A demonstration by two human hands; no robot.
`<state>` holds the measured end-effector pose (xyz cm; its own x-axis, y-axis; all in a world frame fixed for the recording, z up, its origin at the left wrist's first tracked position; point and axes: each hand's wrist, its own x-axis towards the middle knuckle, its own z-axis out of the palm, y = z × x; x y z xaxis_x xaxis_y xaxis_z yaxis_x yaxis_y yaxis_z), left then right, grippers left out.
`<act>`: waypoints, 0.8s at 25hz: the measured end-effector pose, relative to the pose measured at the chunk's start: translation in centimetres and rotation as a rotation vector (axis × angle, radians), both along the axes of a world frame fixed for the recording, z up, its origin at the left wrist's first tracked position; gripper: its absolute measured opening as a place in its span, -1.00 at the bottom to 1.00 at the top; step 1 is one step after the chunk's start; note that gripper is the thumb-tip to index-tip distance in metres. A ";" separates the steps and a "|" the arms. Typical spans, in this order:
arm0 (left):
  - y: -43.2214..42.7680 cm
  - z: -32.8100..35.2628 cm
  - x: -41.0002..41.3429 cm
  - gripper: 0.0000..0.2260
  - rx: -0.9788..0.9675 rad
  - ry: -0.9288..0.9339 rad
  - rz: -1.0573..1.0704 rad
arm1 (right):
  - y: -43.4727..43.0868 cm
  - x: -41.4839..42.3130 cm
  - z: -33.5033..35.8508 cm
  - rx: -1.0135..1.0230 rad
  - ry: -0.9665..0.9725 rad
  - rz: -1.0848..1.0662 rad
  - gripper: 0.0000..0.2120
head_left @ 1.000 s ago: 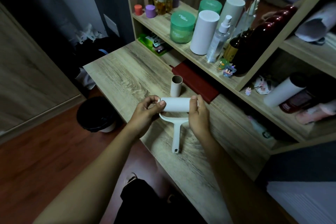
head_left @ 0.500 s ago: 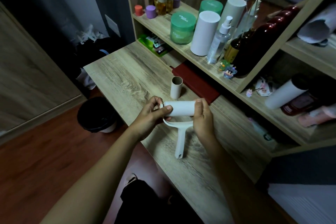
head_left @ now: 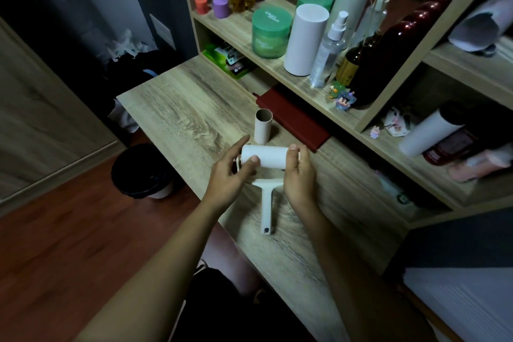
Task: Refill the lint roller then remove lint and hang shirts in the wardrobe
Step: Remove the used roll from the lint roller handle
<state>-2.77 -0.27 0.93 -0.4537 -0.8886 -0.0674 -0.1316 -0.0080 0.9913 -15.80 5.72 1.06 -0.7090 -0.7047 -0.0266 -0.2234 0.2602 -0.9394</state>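
A white lint roller with a fresh white refill roll (head_left: 266, 157) on its head is held above the wooden desk (head_left: 177, 119), its handle (head_left: 267, 208) pointing toward me. My left hand (head_left: 231, 175) pinches the roll's left end with thumb and fingers. My right hand (head_left: 298, 175) grips the roll's right end and the frame there. An empty cardboard core (head_left: 263, 127) stands upright on the desk just behind the roller. No shirts are in view.
A dark red notebook (head_left: 291, 119) lies under the shelf edge. The shelves (head_left: 277, 61) hold green jars, white cylinders, a spray bottle, dark bottles and small figurines. A black-lined bin (head_left: 143, 171) stands on the floor left of the desk. A wardrobe door (head_left: 41, 119) is at far left.
Both hands have shifted the roller a little to the right and away from me. The left thumb has moved from the roll's top onto its front left end.
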 end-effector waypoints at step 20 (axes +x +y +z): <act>-2.1 -3.3 1.4 -0.59 -0.035 -0.034 0.163 | -2.5 2.0 -1.5 0.146 -0.048 0.055 -0.67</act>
